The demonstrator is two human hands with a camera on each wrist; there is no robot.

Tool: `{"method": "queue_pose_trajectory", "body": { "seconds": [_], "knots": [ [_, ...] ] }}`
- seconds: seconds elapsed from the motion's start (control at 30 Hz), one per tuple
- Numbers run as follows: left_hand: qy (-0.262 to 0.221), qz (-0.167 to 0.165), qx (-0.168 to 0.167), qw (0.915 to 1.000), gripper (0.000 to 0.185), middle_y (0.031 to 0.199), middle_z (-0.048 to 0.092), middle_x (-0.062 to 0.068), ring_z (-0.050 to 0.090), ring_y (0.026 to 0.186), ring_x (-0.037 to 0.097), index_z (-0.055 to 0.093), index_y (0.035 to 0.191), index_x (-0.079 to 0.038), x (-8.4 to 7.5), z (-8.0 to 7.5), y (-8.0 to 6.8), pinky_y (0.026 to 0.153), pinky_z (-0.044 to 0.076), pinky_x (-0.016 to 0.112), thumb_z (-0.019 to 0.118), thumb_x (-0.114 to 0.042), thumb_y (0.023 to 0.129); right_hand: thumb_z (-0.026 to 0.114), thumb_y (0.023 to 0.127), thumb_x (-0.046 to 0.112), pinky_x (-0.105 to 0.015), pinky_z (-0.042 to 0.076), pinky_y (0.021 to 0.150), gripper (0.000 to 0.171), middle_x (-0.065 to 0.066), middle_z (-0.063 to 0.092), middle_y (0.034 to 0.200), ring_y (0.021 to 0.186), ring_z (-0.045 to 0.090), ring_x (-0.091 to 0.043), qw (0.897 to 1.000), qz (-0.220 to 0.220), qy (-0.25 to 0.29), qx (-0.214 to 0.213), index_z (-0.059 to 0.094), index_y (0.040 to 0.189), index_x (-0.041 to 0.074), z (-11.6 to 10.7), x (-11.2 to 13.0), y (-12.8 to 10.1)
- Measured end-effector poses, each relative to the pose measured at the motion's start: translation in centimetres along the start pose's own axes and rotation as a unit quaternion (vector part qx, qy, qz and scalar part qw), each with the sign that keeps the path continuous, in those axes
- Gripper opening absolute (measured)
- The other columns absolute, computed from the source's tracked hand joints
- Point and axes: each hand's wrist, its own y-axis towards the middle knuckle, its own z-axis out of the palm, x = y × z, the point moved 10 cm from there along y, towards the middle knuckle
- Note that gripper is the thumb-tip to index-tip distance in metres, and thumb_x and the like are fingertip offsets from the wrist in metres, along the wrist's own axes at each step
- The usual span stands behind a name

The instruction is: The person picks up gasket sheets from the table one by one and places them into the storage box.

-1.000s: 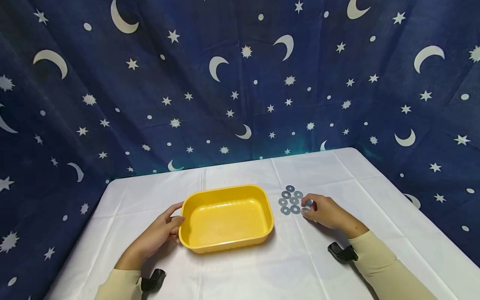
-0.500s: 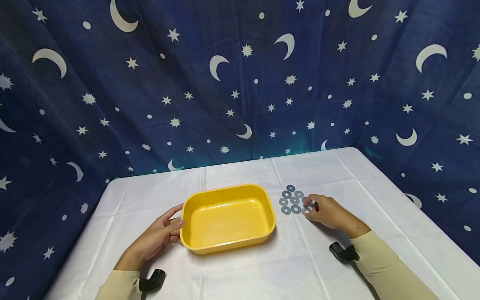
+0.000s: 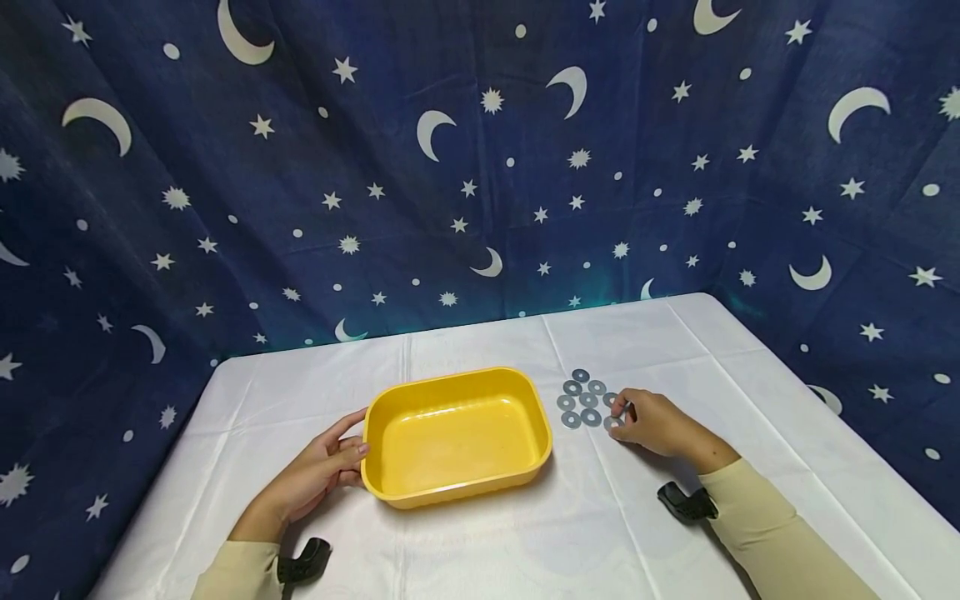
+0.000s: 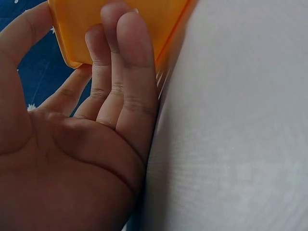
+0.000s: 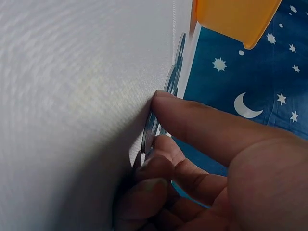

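Note:
A yellow rectangular tray (image 3: pixel 453 437) stands on the white table. My left hand (image 3: pixel 318 467) rests at its left end, thumb tip at the rim and the other fingers, loosely extended, against the outer wall. Several flat grey metal washers (image 3: pixel 588 400) lie close together to the right of the tray. At the nearest right washer (image 3: pixel 612 423), my right hand (image 3: pixel 652 423) has curled fingers, thumb and index tips at its edges. From the side, the right wrist view shows this washer (image 5: pixel 150 130) between thumb and finger, low over the cloth.
The white-covered table (image 3: pixel 510 550) has a rounded far right corner. A dark blue curtain (image 3: pixel 480 167) with moons and stars hangs behind and along both sides. Each wrist carries a black strap-on mount (image 3: pixel 686 504).
The tray has shifted a few pixels right, and my left thumb tip has drawn back to the rim. My right fingertips moved slightly, showing more of the nearest right washers.

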Motion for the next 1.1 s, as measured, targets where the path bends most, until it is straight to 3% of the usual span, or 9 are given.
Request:
{"method": "queue_pose_trajectory", "body": {
  "seconds": [0.2,0.43,0.87,1.1],
  "knots": [
    [-0.001,-0.004,-0.001,1.0,0.074,0.116,0.063,0.007,0.071,0.094,0.016,0.008,0.16,-0.008,0.2,-0.1,0.0,0.084,0.061,0.033,0.054,-0.017,0.104,0.079,0.08,0.01,-0.025,0.036,0.061,0.027,-0.001,0.047,0.075,0.07,0.045,-0.014,1.0,-0.015,-0.006,-0.005,0.057,0.094,0.005,-0.1,0.6,0.1],
    [-0.002,-0.002,0.0,1.0,0.073,0.116,0.063,0.007,0.071,0.095,0.016,0.008,0.16,-0.008,0.2,-0.1,0.0,0.084,0.061,0.033,0.054,-0.017,0.104,0.078,0.081,0.005,-0.026,0.037,0.058,0.029,-0.002,0.048,0.073,0.066,0.046,-0.015,1.0,-0.019,-0.005,-0.001,0.054,0.097,0.006,0.0,1.0,0.0],
    [0.006,-0.006,-0.006,0.9999,0.073,0.118,0.064,0.008,0.07,0.095,0.017,0.009,0.161,-0.01,0.3,-0.1,0.0,0.084,0.061,0.033,0.054,-0.019,0.104,0.06,0.088,-0.006,-0.025,0.039,0.06,0.019,-0.001,0.052,0.074,0.067,0.048,-0.014,0.999,-0.041,0.011,-0.005,0.054,0.098,0.009,-0.2,1.6,-0.4],
    [0.016,-0.006,-0.009,0.9998,0.072,0.129,0.06,0.015,0.071,0.098,0.018,0.011,0.161,-0.011,0.3,-0.1,0.0,0.085,0.061,0.033,0.053,-0.022,0.104,0.058,0.091,-0.003,-0.025,0.042,0.061,0.015,-0.002,0.054,0.078,0.07,0.05,-0.014,0.999,-0.044,0.007,-0.02,0.055,0.099,0.01,-0.8,2.3,-0.4]
  ]
}}
